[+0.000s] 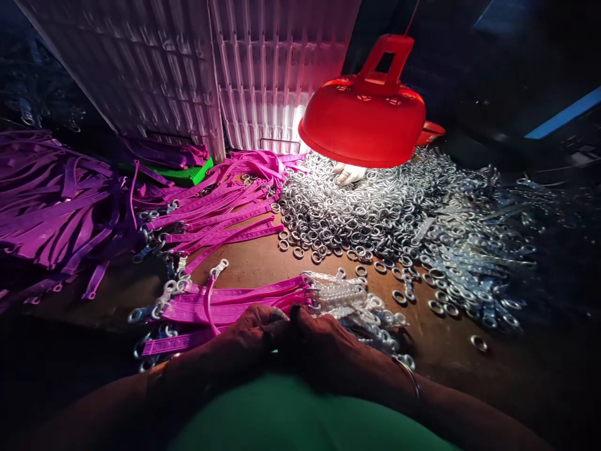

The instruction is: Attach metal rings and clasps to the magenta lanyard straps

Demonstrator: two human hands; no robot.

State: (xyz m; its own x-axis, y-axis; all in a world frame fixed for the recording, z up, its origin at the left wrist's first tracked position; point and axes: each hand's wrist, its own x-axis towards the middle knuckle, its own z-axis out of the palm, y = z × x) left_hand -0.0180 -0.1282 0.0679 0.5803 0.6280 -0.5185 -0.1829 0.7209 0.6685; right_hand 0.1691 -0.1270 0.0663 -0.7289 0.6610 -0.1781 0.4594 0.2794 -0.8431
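Note:
Close to my body, my left hand [253, 332] and my right hand [326, 341] meet with fingertips pinched together. What they pinch is dark and too small to make out, though a bit of pale metal shows by the left fingers. Just beyond them lies a bundle of pink straps [253, 294] with metal rings and links at their left ends. At its right end, pale chain-like metal pieces [347, 297] fan out. One pink strap [210, 304] crosses over the bundle, a metal link at its tip.
A red lamp shade [364, 122] hangs over a heap of metal rings [338, 213]. More metal pieces [474, 269] spread right. Pink straps [225, 203] and a larger purple-lit pile [56, 207] lie left, near a green tray [190, 173]. Corrugated panels [277, 69] stand behind the table [253, 257].

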